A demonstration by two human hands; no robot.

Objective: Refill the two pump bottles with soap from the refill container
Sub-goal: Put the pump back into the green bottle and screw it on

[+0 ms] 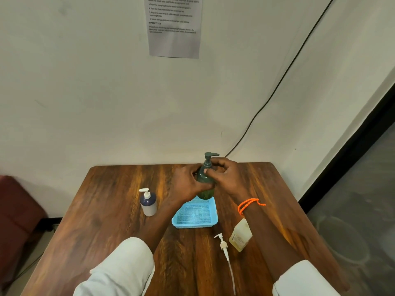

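Note:
A dark green pump bottle (205, 190) stands upright at the far end of a blue mesh tray (195, 214). My left hand (188, 184) grips its body from the left. My right hand (224, 175) curls its fingers round the bottle's neck collar, just under the green pump head (210, 155). A second pump bottle (148, 202), white with a dark top half and white pump, stands to the left on the table. A yellowish refill container (240, 235) sits at the right, partly hidden by my right forearm. A loose white pump with its long tube (224, 246) lies beside it.
The wooden table (111, 210) butts against a white wall. A printed sheet (175, 26) hangs on the wall and a black cable (277, 82) runs down it. A dark red seat (17, 201) stands left of the table.

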